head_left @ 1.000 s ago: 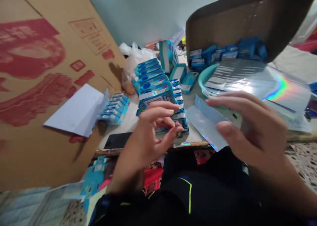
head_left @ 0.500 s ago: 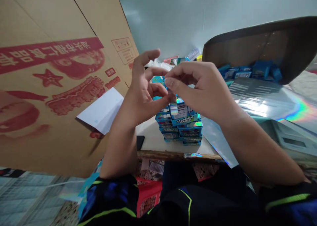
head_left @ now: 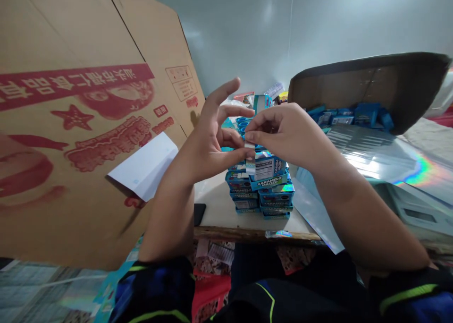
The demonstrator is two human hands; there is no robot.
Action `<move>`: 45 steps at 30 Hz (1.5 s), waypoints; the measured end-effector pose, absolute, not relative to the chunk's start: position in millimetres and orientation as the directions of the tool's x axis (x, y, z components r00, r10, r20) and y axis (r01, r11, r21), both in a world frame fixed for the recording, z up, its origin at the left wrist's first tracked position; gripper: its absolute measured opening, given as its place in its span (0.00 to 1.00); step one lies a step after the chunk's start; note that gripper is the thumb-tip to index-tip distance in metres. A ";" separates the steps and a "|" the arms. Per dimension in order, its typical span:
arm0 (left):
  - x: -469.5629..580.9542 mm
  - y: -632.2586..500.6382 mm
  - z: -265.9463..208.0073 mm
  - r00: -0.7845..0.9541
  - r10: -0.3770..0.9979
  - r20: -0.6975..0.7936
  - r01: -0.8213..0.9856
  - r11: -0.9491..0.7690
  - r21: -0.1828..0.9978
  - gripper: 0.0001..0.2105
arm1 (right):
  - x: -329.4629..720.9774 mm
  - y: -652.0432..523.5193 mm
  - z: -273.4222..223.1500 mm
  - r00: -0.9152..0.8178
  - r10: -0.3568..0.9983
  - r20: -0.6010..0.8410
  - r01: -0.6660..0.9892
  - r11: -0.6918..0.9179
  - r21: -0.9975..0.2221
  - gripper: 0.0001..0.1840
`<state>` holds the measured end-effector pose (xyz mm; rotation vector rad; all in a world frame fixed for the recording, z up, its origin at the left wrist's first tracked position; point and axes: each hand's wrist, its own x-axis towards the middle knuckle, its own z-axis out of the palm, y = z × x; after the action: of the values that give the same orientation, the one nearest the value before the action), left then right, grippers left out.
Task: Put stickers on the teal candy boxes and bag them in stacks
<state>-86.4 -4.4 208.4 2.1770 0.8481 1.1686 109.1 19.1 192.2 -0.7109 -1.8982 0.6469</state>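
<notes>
Silvery strip point(head_left: 250, 166), one: before a stacked blue box point(head_left: 267, 168). Right hand point(head_left: 285, 133): pinched on it. Left hand point(head_left: 208, 147): fingers spread, thumb beside; grip, we cannot tell. We judge the step strip placement; steady alignment is called for.

1 camera, worn on the person's head, faces forward and down over the lap point(head_left: 247, 294). The left hand point(head_left: 212, 146) and right hand point(head_left: 285, 131) are near it, around mid-frame, with the desk point(head_left: 217, 214) lower down. The wall point(head_left: 244, 39) stands farther back; a carton point(head_left: 92, 139) fills the left side.
</notes>
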 end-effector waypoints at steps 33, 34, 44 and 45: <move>-103.7 12.2 178.2 0.272 0.822 0.500 0.430 -0.569 0.701 0.19 | 104.2 21.7 181.9 -0.127 0.702 0.700 0.395 0.683 -0.614 0.08; -103.1 15.2 174.7 0.280 0.811 0.514 0.433 -0.584 0.686 0.20 | 104.5 23.9 180.2 -0.128 0.704 0.699 0.421 0.677 -0.604 0.14; -106.5 38.1 154.5 0.390 0.782 0.486 0.431 -0.621 0.654 0.16 | 107.2 29.5 176.8 -0.221 0.761 0.610 0.557 0.612 -0.562 0.31; -106.1 38.7 152.7 0.397 0.782 0.480 0.433 -0.621 0.654 0.17 | 108.4 31.0 176.7 -0.234 0.772 0.591 0.564 0.603 -0.565 0.30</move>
<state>-106.1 38.7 152.7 2.2323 1.0422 1.1061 108.4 31.0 176.7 -1.0656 -1.9249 0.2904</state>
